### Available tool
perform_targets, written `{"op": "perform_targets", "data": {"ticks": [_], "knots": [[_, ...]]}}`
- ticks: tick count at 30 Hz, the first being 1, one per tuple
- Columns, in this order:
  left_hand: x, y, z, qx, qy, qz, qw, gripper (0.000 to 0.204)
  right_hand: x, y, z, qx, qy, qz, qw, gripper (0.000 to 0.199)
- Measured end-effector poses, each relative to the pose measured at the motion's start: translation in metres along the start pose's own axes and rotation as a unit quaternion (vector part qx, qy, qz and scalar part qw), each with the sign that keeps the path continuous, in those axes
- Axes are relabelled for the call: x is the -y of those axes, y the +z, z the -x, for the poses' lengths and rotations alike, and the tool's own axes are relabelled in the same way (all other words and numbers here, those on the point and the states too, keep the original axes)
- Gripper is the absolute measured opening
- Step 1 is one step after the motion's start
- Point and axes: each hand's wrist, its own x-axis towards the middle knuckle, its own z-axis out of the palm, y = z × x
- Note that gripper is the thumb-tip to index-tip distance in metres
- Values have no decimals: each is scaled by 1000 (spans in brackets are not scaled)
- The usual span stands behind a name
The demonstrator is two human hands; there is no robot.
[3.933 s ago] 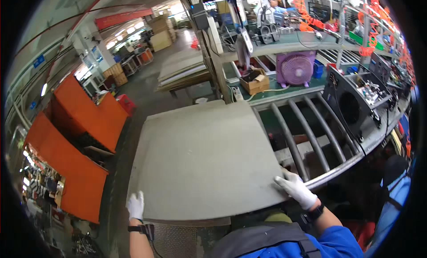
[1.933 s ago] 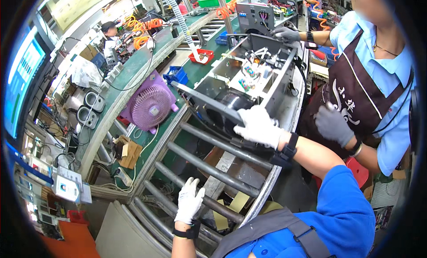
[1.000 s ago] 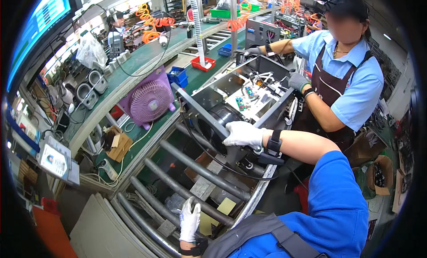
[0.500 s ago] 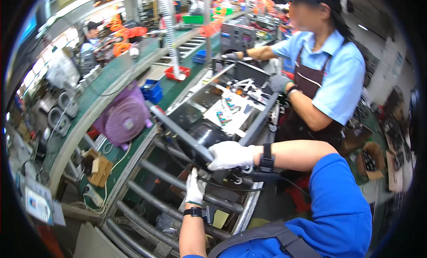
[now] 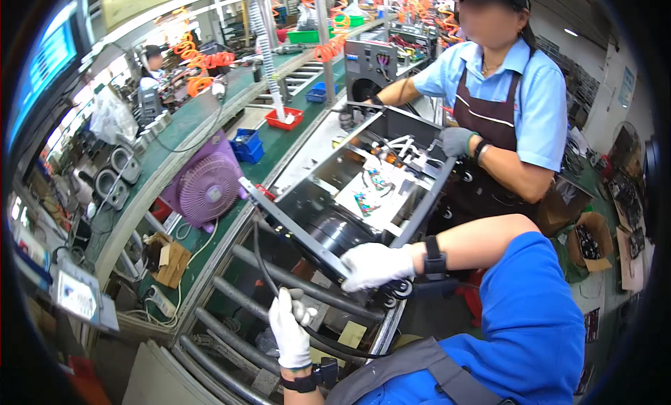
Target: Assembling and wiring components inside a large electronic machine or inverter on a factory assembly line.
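A large open metal machine housing [image 5: 323,246] with dark rails sits tilted over the roller conveyor. A black drum-like part and a white board [image 5: 374,188] with small coloured parts show inside it. My right hand [image 5: 377,266], in a white glove, is closed on the housing's near corner, beside small wheels [image 5: 402,288]. Nearer to me, my gloved left hand [image 5: 289,329] is closed around a black cable [image 5: 260,255] that hangs from the housing and runs on across the rollers. A co-worker's grey-gloved hand [image 5: 456,141] grips the far right side of the housing.
The co-worker [image 5: 507,118] in a brown apron stands across at the right. Conveyor rollers [image 5: 237,304] lie below my left hand. A purple fan [image 5: 208,185], a blue bin [image 5: 246,145] and a red tray [image 5: 284,118] stand along the green bench. Another grey machine [image 5: 370,64] stands farther up the line.
My left hand has left the housing's underside, come nearer to me and taken hold of the cable. The housing's near end has shifted slightly right and nearer, with my right hand still on it.
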Motion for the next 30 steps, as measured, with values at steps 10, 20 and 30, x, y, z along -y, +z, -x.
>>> {"op": "perform_targets", "data": {"ticks": [10, 20, 30], "knots": [[50, -84, -57, -68, 126, -223, 964, 54, 38, 26, 79, 51, 106, 59, 991, 39], [45, -75, -238, 235, 8, -78, 969, 61, 61, 20, 127, 48, 248, -20, 967, 34], [-48, 56, -125, 506, -44, -281, 814, 35, -10, 57, 128, -273, 121, -225, 927, 63]]}}
